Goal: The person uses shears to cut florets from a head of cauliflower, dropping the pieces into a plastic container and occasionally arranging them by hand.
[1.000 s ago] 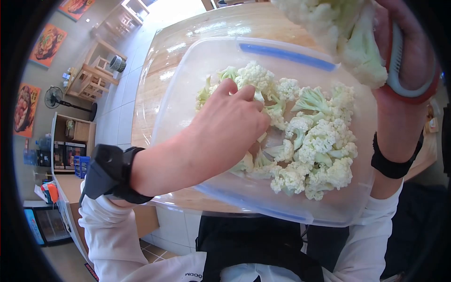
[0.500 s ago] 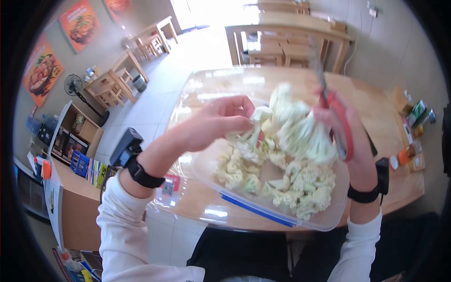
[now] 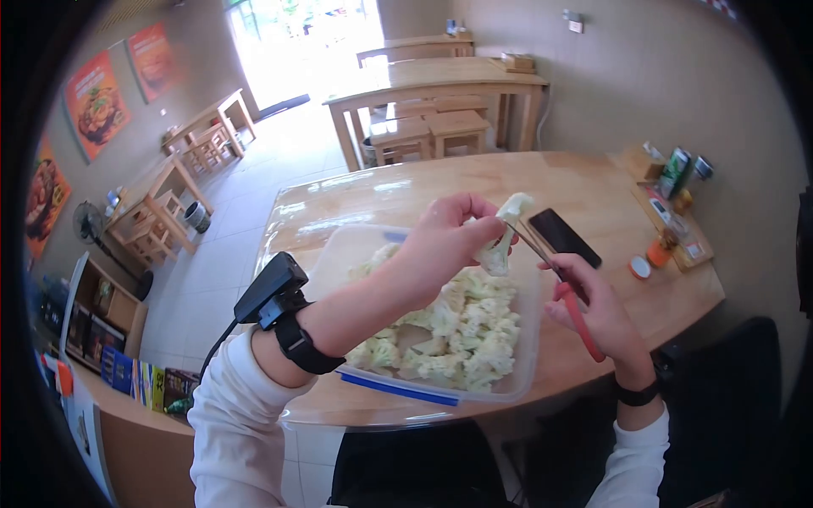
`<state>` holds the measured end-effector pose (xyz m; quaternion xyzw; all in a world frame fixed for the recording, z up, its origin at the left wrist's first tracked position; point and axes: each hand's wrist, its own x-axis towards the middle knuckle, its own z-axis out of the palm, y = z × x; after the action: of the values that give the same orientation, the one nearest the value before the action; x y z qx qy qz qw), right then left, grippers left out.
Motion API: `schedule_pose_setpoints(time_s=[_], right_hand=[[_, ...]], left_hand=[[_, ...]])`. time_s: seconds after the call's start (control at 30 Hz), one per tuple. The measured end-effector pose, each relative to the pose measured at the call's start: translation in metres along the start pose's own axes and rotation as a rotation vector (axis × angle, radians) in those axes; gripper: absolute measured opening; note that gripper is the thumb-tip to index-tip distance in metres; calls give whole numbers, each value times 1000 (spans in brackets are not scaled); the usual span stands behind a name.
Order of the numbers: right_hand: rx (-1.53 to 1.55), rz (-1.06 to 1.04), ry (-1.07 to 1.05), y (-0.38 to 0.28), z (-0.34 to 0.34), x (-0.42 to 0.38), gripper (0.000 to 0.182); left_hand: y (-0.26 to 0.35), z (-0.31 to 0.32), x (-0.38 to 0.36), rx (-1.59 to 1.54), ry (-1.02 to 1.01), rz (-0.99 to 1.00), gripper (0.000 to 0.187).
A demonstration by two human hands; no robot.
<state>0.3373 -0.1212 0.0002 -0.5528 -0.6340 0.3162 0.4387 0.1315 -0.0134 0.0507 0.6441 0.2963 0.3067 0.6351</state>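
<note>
The wooden desk [image 3: 381, 196] carries a clear box [image 3: 528, 343] of cauliflower pieces [image 3: 474, 326]. Near this box, the left hand [image 3: 449, 243] grips one floret [image 3: 497, 256]; the right hand [image 3: 603, 311] grips red-handled scissors [image 3: 579, 323], whose blades [image 3: 532, 245] reach this floret.

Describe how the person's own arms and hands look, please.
Both hands, left and right, are bare, without gloves. The left sleeve and right sleeve are white and end short of the wrists. The left wrist has a black strap with a boxy black device and a thin black cable; the right has a dark band.
</note>
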Motion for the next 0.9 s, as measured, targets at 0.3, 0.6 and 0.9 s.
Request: schedule_pose_setpoints(time_s=[0.3, 0.6, 0.9], right_hand=[[297, 286, -87, 27, -7, -21, 18], [289, 388, -88, 33, -11, -36, 13], [303, 500, -138, 36, -12, -27, 18]], left_hand=[[-23, 51, 42, 324, -69, -275, 16], [-42, 60, 82, 514, -131, -437, 24], [-25, 46, 77, 467, -191, -427, 26]])
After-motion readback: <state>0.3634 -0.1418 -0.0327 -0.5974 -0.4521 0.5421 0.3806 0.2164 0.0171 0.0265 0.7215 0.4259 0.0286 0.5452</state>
